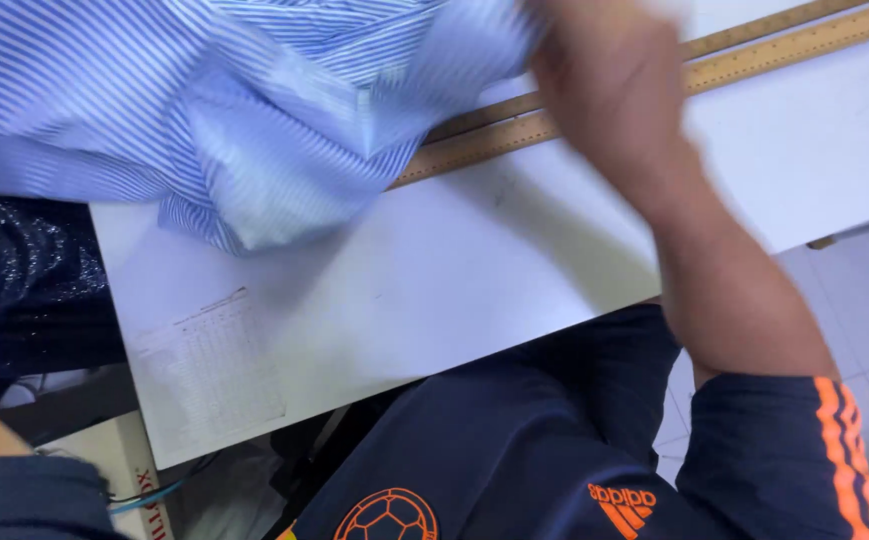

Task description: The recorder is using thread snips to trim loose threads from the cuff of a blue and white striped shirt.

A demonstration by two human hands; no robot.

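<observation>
Though blurred, right hand [609, 75] meets striped cloth [254, 110].

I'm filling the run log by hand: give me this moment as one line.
right hand: blurred, at striped blue fabric | left hand: not in view | wooden rulers: flat on white table | printed sheet: near edge

A: At your twelve o'clock, what sits on the white table [514, 260]?

B: Two wooden rulers [754, 50] run toward two o'clock; a printed sheet [209, 365] at eight. Pale tiled floor [854, 300] at four, dark sparkly fabric [14, 270] at nine. Even light.
</observation>
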